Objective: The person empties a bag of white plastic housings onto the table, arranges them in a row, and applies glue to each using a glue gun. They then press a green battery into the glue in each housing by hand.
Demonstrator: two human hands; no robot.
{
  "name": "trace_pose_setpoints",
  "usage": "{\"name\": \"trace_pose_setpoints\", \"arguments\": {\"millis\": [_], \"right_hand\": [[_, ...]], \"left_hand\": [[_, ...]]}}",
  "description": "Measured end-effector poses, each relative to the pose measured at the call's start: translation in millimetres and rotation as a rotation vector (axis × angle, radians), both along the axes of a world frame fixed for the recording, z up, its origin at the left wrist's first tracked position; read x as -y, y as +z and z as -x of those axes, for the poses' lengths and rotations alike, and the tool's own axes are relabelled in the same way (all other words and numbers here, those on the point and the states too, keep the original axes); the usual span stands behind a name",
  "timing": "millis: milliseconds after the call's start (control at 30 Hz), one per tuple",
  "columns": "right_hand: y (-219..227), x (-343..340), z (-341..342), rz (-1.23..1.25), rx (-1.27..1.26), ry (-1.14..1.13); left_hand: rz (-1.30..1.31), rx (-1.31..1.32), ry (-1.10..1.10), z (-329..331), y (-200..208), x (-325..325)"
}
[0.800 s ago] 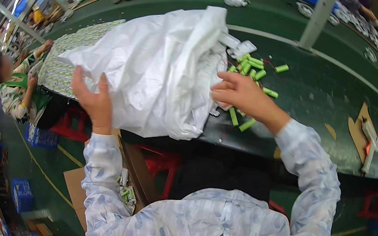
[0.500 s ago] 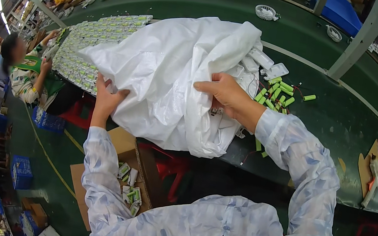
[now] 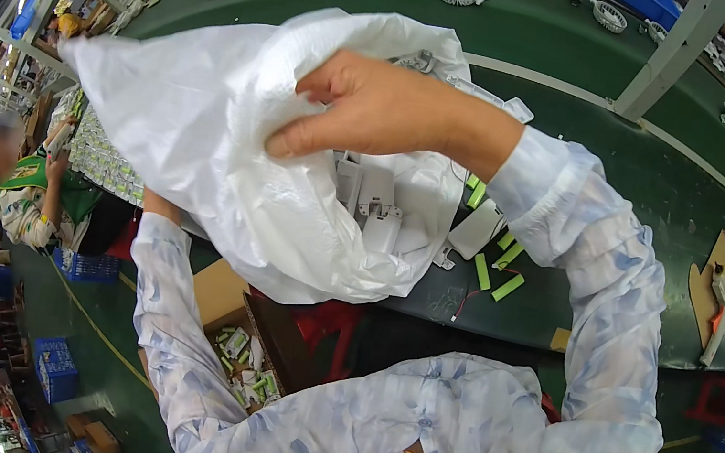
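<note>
A large white woven sack (image 3: 228, 164) lies on the green table, its mouth spread toward the right. White plastic casings (image 3: 378, 220) show inside the opening. My right hand (image 3: 359, 109) grips the upper rim of the sack, fingers and thumb closed on the folded edge. Only the wrist and back part of my left hand (image 3: 162, 208) show at the sack's lower left; its fingers are hidden behind the material. Right of the opening lie a loose white casing (image 3: 478, 230) and several green battery cells (image 3: 509, 286) with thin wires.
Rows of pale green-and-white units (image 3: 108, 155) cover the table's left end, where a person in a green apron (image 3: 27, 175) sits. A cardboard box (image 3: 220, 294) of similar parts stands below. Cardboard with a glue gun (image 3: 720, 299) lies at right; a metal post (image 3: 677, 64) rises beyond.
My right hand has moved left and up with the sack's rim, baring the casings inside. The left hand has gone further left and behind the sack.
</note>
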State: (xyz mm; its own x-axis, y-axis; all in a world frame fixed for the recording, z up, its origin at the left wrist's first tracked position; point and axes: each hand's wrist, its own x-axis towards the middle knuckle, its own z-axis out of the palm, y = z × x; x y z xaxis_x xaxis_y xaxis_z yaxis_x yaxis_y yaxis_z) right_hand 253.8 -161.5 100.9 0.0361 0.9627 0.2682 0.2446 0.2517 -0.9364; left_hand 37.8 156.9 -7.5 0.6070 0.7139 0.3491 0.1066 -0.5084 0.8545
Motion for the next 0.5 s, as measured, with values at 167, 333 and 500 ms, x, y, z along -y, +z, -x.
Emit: {"name": "trace_pose_setpoints", "arguments": {"millis": [167,333,500], "right_hand": [[19.6,14.2,-11.7,-0.288,-0.143,-0.022],[-2.1,11.1,-19.7,-0.080,0.164,-0.031],[8.7,5.8,-14.9,-0.188,0.341,-0.016]], "left_hand": [[0.185,0.110,-0.095,-15.7,21.3,2.8],[0.304,0.193,-0.143,-17.8,13.1,23.4],[0.278,0.356,-0.061,1.2,37.4,62.7]]}}
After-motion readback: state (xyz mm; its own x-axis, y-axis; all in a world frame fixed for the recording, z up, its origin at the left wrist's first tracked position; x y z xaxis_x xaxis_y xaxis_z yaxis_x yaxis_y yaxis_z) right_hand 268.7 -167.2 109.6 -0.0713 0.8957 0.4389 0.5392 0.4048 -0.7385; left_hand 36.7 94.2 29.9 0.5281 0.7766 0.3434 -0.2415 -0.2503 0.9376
